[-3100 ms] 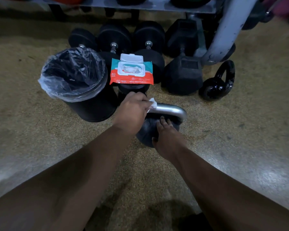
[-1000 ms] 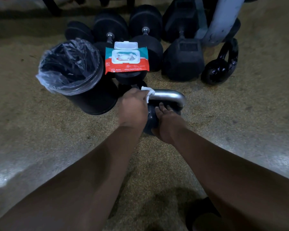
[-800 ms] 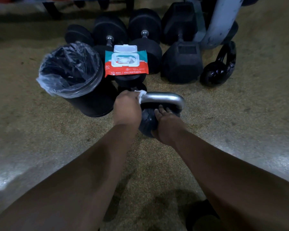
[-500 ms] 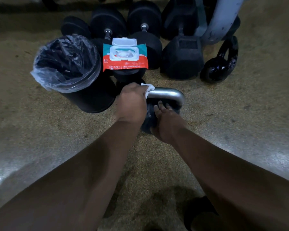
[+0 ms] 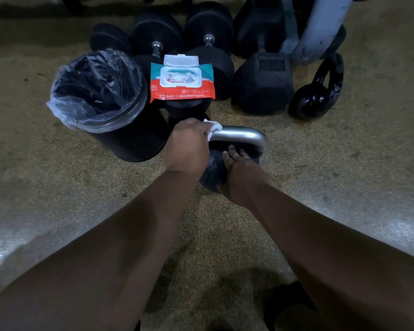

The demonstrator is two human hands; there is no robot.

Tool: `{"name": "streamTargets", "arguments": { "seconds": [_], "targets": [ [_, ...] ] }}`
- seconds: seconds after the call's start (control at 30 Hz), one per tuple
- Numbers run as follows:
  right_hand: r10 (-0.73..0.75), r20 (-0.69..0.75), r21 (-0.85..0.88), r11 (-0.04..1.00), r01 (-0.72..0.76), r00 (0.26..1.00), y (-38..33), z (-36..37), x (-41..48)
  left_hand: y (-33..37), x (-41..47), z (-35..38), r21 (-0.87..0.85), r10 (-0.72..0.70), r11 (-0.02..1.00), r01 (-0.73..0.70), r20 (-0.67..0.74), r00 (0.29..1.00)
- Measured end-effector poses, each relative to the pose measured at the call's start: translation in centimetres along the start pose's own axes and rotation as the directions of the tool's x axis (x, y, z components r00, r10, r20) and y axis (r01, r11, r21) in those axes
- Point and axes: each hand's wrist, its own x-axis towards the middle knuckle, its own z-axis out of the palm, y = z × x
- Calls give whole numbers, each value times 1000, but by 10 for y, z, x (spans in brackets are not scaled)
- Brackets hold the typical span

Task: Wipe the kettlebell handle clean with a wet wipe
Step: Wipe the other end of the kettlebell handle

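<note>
A black kettlebell (image 5: pixel 212 172) with a silver handle (image 5: pixel 243 136) stands on the speckled floor in the middle of the view. My left hand (image 5: pixel 189 145) grips the left end of that handle through a white wet wipe (image 5: pixel 213 127), and a corner of the wipe sticks out above my fingers. My right hand (image 5: pixel 239 173) holds the kettlebell's round body just below the handle, fingers curved over its top. The wipe pack (image 5: pixel 182 81), red and teal with its white lid flipped open, lies on a dumbbell behind.
A black bin (image 5: pixel 105 103) lined with a clear bag stands left of the kettlebell. Several black dumbbells (image 5: pixel 263 91) and a second black kettlebell (image 5: pixel 318 94) sit behind, beside a grey rack post (image 5: pixel 320 27). A dark shoe (image 5: pixel 289 306) shows at bottom right.
My left hand with the wipe has slid back and forth a little along the left end of the handle. My right hand has stayed on the kettlebell's body.
</note>
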Motion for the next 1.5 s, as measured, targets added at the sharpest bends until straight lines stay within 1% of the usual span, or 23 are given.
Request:
{"name": "streamTargets", "arguments": {
  "seconds": [0.03, 0.13, 0.2, 0.23, 0.3, 0.37, 0.47, 0.53, 0.63, 0.67, 0.7, 0.73, 0.83, 0.87, 0.9, 0.93, 1.03, 1.1, 1.17, 1.27, 1.33, 1.37, 1.5],
  "targets": [
    [3, -7, 4, 1000, -3, 1000, 0, 0, 0, -2, 4, -1, -14, -23, 1000, 23, 13, 1000],
    [8, -17, 11, 1000, -8, 1000, -1, -1, 2, -16, 9, -1, -42, -187, 981, 191, 76, 979],
    [14, -14, 9, 1000, -14, 1000, -1, -1, 1, -25, 2, 1, -42, -284, 957, 288, 74, 956],
    [15, -15, 10, 1000, -15, 1000, -1, 0, 1, -24, -3, 2, -38, -311, 949, 314, 57, 949],
    [20, -19, 7, 1000, -20, 1000, -1, 1, 1, -19, -14, 4, -27, -303, 953, 303, 5, 953],
    [28, -14, -7, 1000, -28, 1000, -1, 2, 2, -11, -19, 3, -33, -229, 973, 228, -33, 973],
    [23, 1, -13, 1000, -23, 1000, -1, 0, 2, -7, -15, 3, -50, -119, 992, 117, -34, 992],
    [16, 5, -7, 1000, -16, 1000, -2, -3, 1, -8, -8, 2, -69, -151, 987, 149, -30, 988],
    [18, -3, 6, 1000, -18, 1000, -3, -3, 0, -15, -5, 4, -88, -330, 941, 328, -12, 944],
    [21, -6, 12, 1000, -21, 1000, -4, -2, 0, -16, -8, 4, -91, -376, 923, 374, -9, 927],
    [26, -8, 15, 1000, -25, 1000, -4, -2, 0, -15, -11, 4, -94, -392, 916, 389, -12, 920],
    [28, -4, 9, 1000, -28, 1000, -4, -2, 0, -12, -14, 4, -104, -376, 923, 372, -20, 927],
    [18, 15, -29, 999, -18, 1000, -4, -3, -2, -4, -17, 4, -136, -218, 968, 211, -39, 975],
    [14, 18, -29, 999, -14, 1000, -4, -4, -3, -3, -13, 4, -139, -188, 974, 182, -32, 982],
    [11, 17, -27, 1000, -10, 1000, -4, -5, -3, -4, -9, 4, -135, -186, 974, 181, -24, 982],
    [9, 14, -23, 1000, -9, 1000, -4, -5, -4, -6, -4, 4, -126, -210, 970, 206, -16, 978],
    [21, 22, 3, 1000, -21, 1000, -4, -5, -1, -12, -2, 4, -80, -350, 934, 348, -7, 937],
    [28, 34, 17, 999, -29, 999, -4, -4, 0, -12, -7, 5, -88, -415, 907, 413, -4, 910],
    [22, 39, -1, 1000, -22, 999, -4, -2, 0, -8, -12, 6, -92, -410, 909, 407, -13, 912],
    [3, 43, -37, 999, -1, 999, -4, -4, -3, -1, -14, 5, -114, -294, 951, 288, -37, 955],
    [-2, 34, -29, 1000, 3, 999, -4, -5, -4, -1, -7, 4, -118, -230, 967, 226, -13, 973],
    [-4, 30, -22, 1000, 5, 1000, -3, -4, -4, -3, -3, 4, -121, -239, 964, 238, 8, 971],
    [10, 30, 0, 1000, -10, 1000, -4, -2, 1, -19, -1, 5, -103, -388, 915, 389, 30, 921]
  ]
}}
